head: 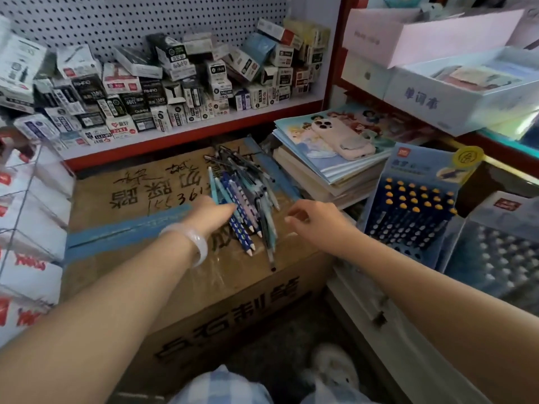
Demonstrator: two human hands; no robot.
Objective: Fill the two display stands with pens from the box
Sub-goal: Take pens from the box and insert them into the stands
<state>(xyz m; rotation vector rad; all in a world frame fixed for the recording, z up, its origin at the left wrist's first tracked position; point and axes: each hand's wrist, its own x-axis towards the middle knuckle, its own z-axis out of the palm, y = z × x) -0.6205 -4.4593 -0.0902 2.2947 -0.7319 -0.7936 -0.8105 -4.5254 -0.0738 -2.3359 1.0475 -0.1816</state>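
Partly hidden left hand fingers on pens; right hand loosely curled (empty)

Pens lie in a loose pile on top of the cardboard box, frame centre. Left hand touches the pile's left edge; right hand sits just right of it. Two display stands at right, one further right. Book stack behind them, phone on top. Shelf of small boxes across upper frame.
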